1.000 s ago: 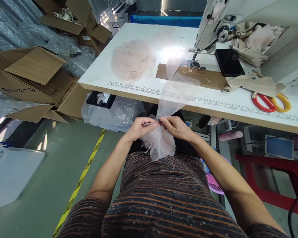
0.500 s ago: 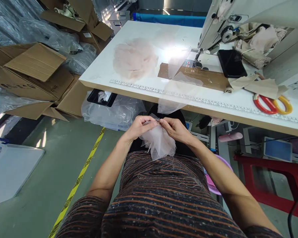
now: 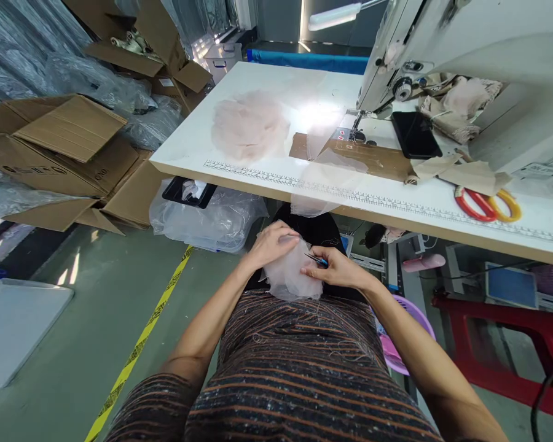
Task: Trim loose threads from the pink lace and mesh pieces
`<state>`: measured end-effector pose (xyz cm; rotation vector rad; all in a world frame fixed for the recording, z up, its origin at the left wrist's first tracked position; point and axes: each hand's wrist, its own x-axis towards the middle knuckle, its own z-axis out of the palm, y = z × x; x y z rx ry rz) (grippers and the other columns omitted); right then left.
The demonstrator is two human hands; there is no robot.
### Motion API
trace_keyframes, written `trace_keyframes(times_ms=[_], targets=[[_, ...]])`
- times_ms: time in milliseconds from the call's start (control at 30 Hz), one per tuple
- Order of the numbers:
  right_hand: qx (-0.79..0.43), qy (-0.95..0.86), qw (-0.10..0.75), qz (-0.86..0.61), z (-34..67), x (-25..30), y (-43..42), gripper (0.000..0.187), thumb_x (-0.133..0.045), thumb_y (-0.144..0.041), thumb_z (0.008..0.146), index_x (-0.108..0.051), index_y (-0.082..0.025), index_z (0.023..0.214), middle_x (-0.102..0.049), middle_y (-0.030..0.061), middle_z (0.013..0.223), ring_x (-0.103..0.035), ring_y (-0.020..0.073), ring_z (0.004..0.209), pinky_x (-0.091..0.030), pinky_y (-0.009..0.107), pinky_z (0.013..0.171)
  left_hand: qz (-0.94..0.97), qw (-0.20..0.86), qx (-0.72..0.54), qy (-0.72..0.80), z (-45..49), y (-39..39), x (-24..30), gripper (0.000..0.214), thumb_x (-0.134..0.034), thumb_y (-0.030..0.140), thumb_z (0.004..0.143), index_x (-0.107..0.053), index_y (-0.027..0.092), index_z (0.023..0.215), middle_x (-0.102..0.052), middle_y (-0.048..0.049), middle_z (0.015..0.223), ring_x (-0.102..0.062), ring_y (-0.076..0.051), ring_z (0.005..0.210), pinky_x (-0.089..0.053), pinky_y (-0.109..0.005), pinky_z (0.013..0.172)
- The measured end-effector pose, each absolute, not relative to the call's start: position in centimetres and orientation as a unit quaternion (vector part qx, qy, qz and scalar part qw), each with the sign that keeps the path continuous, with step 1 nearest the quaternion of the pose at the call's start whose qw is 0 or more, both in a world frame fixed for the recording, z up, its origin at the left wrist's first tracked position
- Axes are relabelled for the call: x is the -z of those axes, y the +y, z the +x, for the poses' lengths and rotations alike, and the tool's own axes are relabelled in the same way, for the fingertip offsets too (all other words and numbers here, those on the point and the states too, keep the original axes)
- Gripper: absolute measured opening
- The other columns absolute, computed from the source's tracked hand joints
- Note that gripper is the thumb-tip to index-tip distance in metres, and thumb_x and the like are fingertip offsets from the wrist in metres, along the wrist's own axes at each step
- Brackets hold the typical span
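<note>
A gathered piece of sheer pale pink fabric [image 3: 289,273] lies over my lap. My left hand [image 3: 273,244] grips its upper left side, thumb on top and fingers partly hidden behind the cloth. In my right hand [image 3: 334,267] is a small pair of thread snips [image 3: 319,259], blue at the handle, with the dark tip pointing left over the fabric. The thumb and fingers of that hand also touch the cloth's right side. Above the hands, another sheer piece [image 3: 320,190] hangs over the front edge of the white sewing table [image 3: 188,138].
A sewing machine [image 3: 396,67] stands at the table's right, with a black phone [image 3: 416,134] and red-and-yellow scissors [image 3: 487,204] nearby. A heap of sheer pink pieces [image 3: 251,126] lies on the left. Cardboard boxes [image 3: 69,129] stand on the floor; a red stool [image 3: 502,344] is at right.
My hands have moved apart from their pinch at the fabric's top edge. The cloth is spread rounder, and the snips now show in my right hand. The view has tilted slightly up.
</note>
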<state>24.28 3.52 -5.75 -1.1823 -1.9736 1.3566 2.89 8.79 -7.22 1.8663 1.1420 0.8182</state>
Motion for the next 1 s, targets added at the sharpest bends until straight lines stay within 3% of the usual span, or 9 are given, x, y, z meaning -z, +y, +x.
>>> trace_keyframes(times_ms=[133,233,333,500,600,733,800,900,1000], targets=[[-0.342,-0.761,0.186,-0.519,25.8,5.5,2.9,0.027,-0.065,-0.045,0.089,-0.065,-0.018,0.09,-0.063,0.0008,0.072,-0.048,0.0131,0.059,-0.032,0.027,0.058,0.71,0.315,-0.401,0.486,3.9,10.1,8.2,0.044,-0.082,0.042,0.076,-0.071,0.02,0.112,-0.063,-0.0116,0.124,-0.059,-0.028,0.121,-0.046,-0.043,0.105],[-0.305,-0.764,0.259,-0.507,25.5,3.2,3.2,0.021,-0.059,-0.039,0.092,-0.066,-0.019,0.09,-0.068,0.0034,0.077,-0.052,0.0135,0.06,-0.036,0.027,0.059,0.646,0.373,-0.468,0.473,4.6,10.7,6.8,0.041,-0.076,0.048,0.081,-0.069,0.018,0.108,-0.07,-0.0084,0.106,-0.067,-0.021,0.097,-0.052,-0.035,0.089],[-0.291,-0.737,0.373,-0.482,24.2,0.6,3.9,0.023,-0.057,-0.04,0.094,-0.065,-0.019,0.089,-0.065,0.0032,0.073,-0.052,0.0138,0.061,-0.04,0.027,0.061,0.66,0.381,-0.462,0.454,5.2,9.9,4.5,0.028,-0.068,0.046,0.088,-0.072,0.019,0.091,-0.071,-0.0033,0.081,-0.064,-0.017,0.074,-0.05,-0.031,0.077],[-0.211,-0.669,0.423,-0.574,22.3,-0.4,5.3,0.038,-0.071,-0.051,0.083,-0.065,-0.017,0.1,-0.065,0.0034,0.074,-0.05,0.0135,0.056,-0.037,0.028,0.058,0.829,0.281,-0.355,0.328,6.2,6.2,2.6,0.022,-0.066,0.032,0.089,-0.069,0.022,0.07,-0.07,-0.0052,0.075,-0.063,-0.021,0.077,-0.047,-0.037,0.085],[-0.211,-0.654,0.407,-0.602,22.0,0.3,5.5,0.026,-0.069,-0.042,0.083,-0.066,-0.018,0.093,-0.066,0.0033,0.071,-0.05,0.0137,0.055,-0.037,0.028,0.059,0.878,0.276,-0.309,0.24,6.0,5.0,2.8,0.017,-0.066,0.032,0.09,-0.072,0.023,0.077,-0.072,-0.0058,0.078,-0.063,-0.023,0.079,-0.046,-0.041,0.087],[-0.316,-0.657,0.419,-0.541,22.4,0.6,4.4,0.018,-0.06,-0.034,0.087,-0.067,-0.018,0.08,-0.066,0.0027,0.069,-0.053,0.0135,0.059,-0.041,0.027,0.06,0.812,0.251,-0.441,0.288,4.6,5.9,3.1,0.024,-0.074,0.047,0.082,-0.074,0.023,0.087,-0.068,-0.0048,0.077,-0.061,-0.023,0.077,-0.046,-0.043,0.085],[-0.389,-0.653,0.423,-0.493,22.6,0.4,3.7,0.02,-0.061,-0.036,0.088,-0.069,-0.018,0.083,-0.066,0.0019,0.069,-0.054,0.0132,0.061,-0.042,0.025,0.058,0.74,0.277,-0.509,0.341,3.9,7.1,3.3,0.031,-0.068,0.051,0.087,-0.075,0.022,0.095,-0.068,-0.0083,0.093,-0.062,-0.025,0.091,-0.047,-0.043,0.091],[-0.45,-0.652,0.412,-0.449,22.6,0.3,2.7,0.022,-0.063,-0.039,0.09,-0.07,-0.018,0.086,-0.064,0.0008,0.069,-0.053,0.0125,0.061,-0.043,0.025,0.058,0.68,0.417,-0.504,0.33,3.6,8.7,3.8,0.046,-0.059,0.061,0.088,-0.076,0.022,0.105,-0.063,-0.0125,0.122,-0.057,-0.03,0.12,-0.044,-0.045,0.105],[-0.453,-0.666,0.405,-0.431,22.7,0.2,2.3,0.023,-0.063,-0.039,0.091,-0.071,-0.018,0.083,-0.064,0.0016,0.072,-0.053,0.0133,0.065,-0.045,0.026,0.064,0.648,0.553,-0.445,0.277,3.9,9.1,4.4,0.052,-0.063,0.068,0.081,-0.078,0.021,0.095,-0.058,-0.0124,0.134,-0.053,-0.033,0.13,-0.039,-0.046,0.112]])
